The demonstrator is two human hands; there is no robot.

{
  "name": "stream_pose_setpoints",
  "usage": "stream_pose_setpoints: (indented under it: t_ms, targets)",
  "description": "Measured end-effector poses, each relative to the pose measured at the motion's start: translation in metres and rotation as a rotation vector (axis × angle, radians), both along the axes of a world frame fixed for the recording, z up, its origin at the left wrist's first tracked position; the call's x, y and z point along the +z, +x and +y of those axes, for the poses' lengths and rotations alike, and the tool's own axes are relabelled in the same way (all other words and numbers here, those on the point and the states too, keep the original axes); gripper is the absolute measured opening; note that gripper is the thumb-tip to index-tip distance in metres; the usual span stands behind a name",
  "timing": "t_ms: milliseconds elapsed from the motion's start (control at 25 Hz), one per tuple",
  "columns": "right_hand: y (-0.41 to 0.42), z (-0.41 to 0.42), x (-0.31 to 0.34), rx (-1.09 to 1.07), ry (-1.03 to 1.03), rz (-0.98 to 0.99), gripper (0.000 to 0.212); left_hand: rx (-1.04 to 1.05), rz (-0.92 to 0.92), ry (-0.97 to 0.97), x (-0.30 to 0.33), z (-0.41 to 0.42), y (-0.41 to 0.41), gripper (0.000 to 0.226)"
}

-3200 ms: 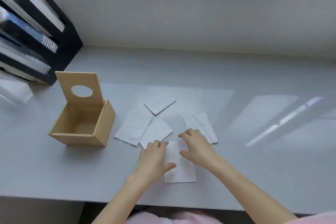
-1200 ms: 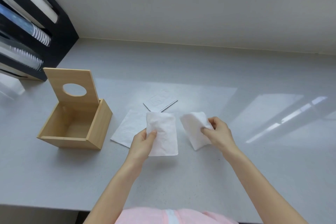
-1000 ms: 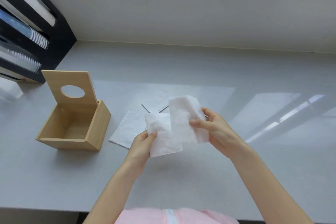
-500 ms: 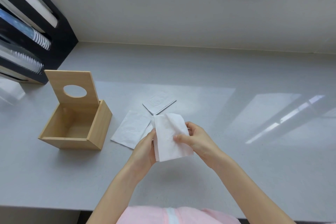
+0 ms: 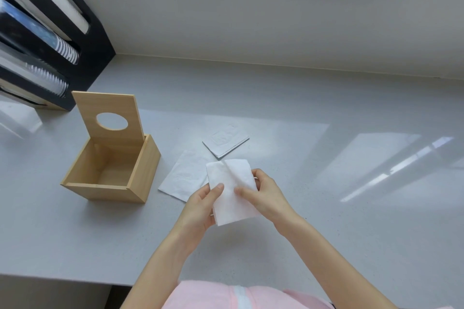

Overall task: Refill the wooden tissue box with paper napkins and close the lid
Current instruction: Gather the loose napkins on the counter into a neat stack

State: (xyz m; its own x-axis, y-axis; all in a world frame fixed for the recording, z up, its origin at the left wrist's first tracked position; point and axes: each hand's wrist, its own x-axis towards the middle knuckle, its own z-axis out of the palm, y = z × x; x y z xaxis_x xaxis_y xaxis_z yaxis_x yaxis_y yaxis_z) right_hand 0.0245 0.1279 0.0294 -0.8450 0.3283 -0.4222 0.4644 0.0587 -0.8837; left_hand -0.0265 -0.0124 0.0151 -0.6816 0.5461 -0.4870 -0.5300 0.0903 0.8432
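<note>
- Presently both hands at work on a small stack of soft white paper napkins [image 5: 232,190], held in the air just right of the open square wooden tissue box [image 5: 110,170].
- Left hand [image 5: 200,208] pinched on the stack's left edge, thumb on top; right hand [image 5: 263,195] pinched on its right edge, fingers curled behind.
- Light, limp and easily creased, by the look of it: likely to sag or fan apart if held by one corner, so best gripped across both long edges, sheets squared up before lowering.
- Little slip risk from weight; greater risk of loose sheets sliding off one another or snagging on the box rim.
- Two more flat white napkins on the surface between the box and the hands: one large sheet [image 5: 185,175] just right of the box, one smaller folded piece [image 5: 226,142] farther back.
- Box interior bare, hinged wooden lid with round hole [image 5: 110,118] standing upright at the rear wall; nothing loaded yet, closing still to come.
- Smooth pale grey countertop [image 5: 326,208], glossy with window reflections, probably slick under thin paper.
- Behind-left of the box, a black file rack with notebooks [image 5: 50,40]; plain light wall [image 5: 251,7] behind.
</note>
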Motion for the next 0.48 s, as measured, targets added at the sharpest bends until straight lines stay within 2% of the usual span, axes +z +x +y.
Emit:
stream_pose_setpoints:
  t_ms: [280, 360, 480]
  targets:
    - [-0.014, 0.014, 0.011, -0.005, -0.160, 0.042, 0.022, 0.206, -0.012, 0.004, 0.003, -0.016, -0.012, 0.023]
    - [-0.021, 0.022, 0.010, -0.028, -0.041, 0.025, 0.023, 0.261, -0.024, 0.028, 0.005, -0.022, -0.020, 0.022]
    - [-0.031, 0.023, -0.001, 0.091, 0.321, -0.128, 0.032, 0.309, -0.023, 0.042, 0.006, -0.029, -0.024, 0.022]
